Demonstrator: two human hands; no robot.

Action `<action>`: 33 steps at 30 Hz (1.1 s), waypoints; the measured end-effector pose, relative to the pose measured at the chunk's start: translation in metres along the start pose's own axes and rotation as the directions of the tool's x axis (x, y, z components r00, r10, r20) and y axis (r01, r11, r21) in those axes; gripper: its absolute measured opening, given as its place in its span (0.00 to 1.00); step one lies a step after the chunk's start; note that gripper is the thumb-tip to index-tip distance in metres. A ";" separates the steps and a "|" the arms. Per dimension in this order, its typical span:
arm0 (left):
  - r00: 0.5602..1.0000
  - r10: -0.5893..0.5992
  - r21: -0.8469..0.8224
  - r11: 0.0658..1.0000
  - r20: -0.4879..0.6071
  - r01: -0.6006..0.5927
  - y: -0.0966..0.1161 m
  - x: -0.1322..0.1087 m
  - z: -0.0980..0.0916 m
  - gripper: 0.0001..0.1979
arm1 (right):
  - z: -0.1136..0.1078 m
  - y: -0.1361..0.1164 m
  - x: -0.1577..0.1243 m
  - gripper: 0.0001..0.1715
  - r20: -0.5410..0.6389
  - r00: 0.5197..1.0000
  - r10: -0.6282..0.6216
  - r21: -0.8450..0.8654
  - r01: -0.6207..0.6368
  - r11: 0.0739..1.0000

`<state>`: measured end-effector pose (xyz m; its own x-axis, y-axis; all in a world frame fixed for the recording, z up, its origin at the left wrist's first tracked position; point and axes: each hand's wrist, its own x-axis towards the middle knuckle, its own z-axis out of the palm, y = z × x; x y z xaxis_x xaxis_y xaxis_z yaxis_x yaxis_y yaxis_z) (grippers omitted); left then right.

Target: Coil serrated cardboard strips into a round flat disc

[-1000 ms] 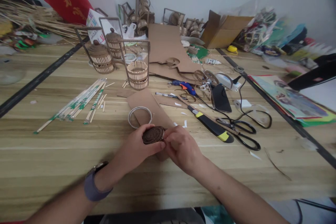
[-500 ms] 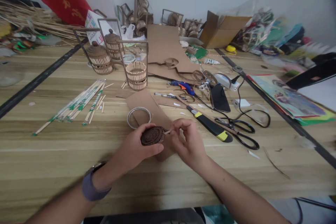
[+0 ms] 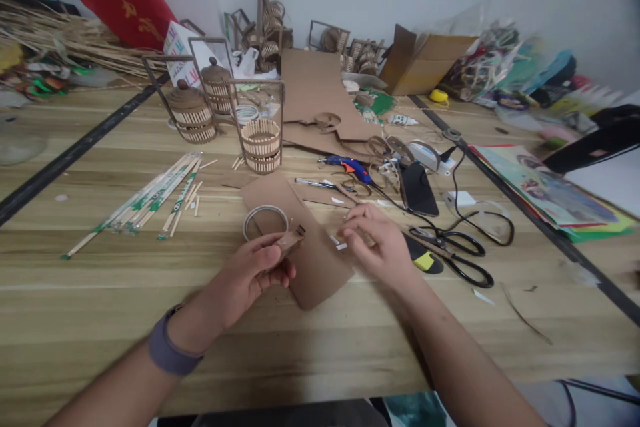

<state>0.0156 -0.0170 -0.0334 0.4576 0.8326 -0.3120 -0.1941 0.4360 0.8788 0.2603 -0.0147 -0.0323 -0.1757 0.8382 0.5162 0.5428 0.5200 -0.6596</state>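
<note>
My left hand (image 3: 255, 273) grips a brown coil (image 3: 290, 240), now seen edge-on, above a brown cardboard piece (image 3: 315, 273). To its right my right hand (image 3: 375, 240) hovers over the black and yellow cutter (image 3: 425, 261), fingers curled and slightly blurred; whether it pinches anything cannot be made out. Small white scraps (image 3: 341, 246) lie beside its fingertips. A pale ring (image 3: 265, 208) rests on the cardboard just behind my left hand. Farther back stands a small slatted bucket (image 3: 261, 145) with a tall handle.
Wrapped sticks (image 3: 150, 197) lie at left, near lidded buckets (image 3: 190, 113). Right of centre are a blue glue gun (image 3: 350, 167), a pen (image 3: 315, 183), a phone (image 3: 419, 188) and black-handled scissors (image 3: 465, 267). An open box (image 3: 430, 60) stands at the back.
My right hand has moved right, away from the coil, and now covers much of the cutter. My left hand has turned the coil from face-up to edge-on.
</note>
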 end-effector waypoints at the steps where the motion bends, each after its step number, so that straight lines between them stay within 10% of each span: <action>1: 0.999 -0.008 -0.036 0.999 0.037 0.009 0.000 -0.001 0.000 0.26 | 0.002 0.001 0.000 0.11 0.005 1.000 -0.020 -0.069 0.021 0.997; 13: 0.961 -0.173 -0.117 0.973 0.216 0.201 -0.008 0.001 -0.002 0.32 | 0.017 -0.026 -0.010 0.02 -0.032 0.999 0.044 0.399 -0.027 0.916; 33: 0.939 -0.143 -0.025 0.987 0.312 0.159 -0.014 0.000 -0.003 0.28 | 0.025 -0.030 -0.013 0.04 0.081 0.975 -0.207 0.304 0.174 0.937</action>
<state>0.0156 -0.0223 -0.0468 0.7282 0.6130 -0.3066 -0.1406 0.5714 0.8085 0.2257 -0.0375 -0.0329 -0.3503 0.7230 0.5955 0.2279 0.6825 -0.6945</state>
